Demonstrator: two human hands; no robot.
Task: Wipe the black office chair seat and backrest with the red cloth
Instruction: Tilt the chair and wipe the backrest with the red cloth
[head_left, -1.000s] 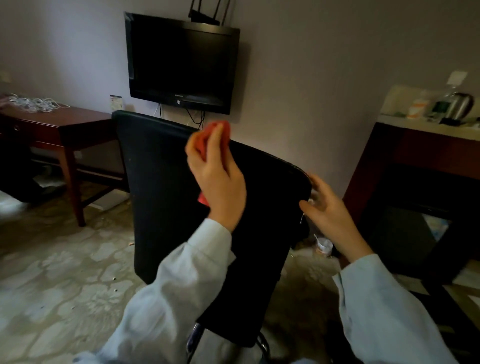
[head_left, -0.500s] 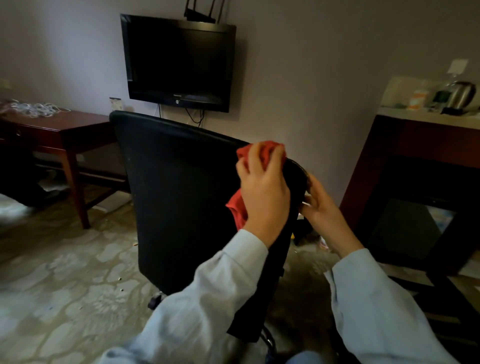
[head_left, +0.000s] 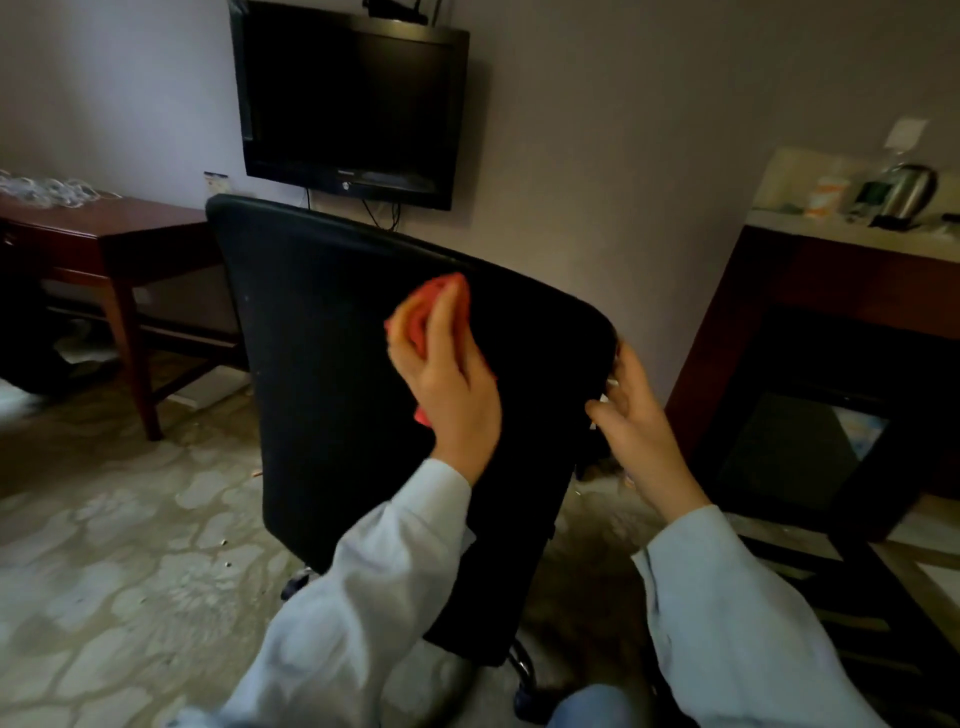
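Observation:
The black office chair's backrest (head_left: 322, 389) fills the middle of the head view, with its back face toward me. The seat is hidden behind it. My left hand (head_left: 447, 384) holds the bunched red cloth (head_left: 436, 301) and presses it against the upper middle of the backrest, just below the top edge. My right hand (head_left: 634, 415) grips the backrest's right edge, with the thumb in front and the fingers curled behind it.
A black TV (head_left: 353, 104) hangs on the wall behind the chair. A dark wooden table (head_left: 130, 223) stands at the left. At the right, a dark cabinet (head_left: 857, 291) carries a kettle (head_left: 909, 195). Patterned floor lies at the lower left.
My left hand swept the cloth from the top middle to the top right corner, then back left and slightly lower. My right hand kept hold of the right edge.

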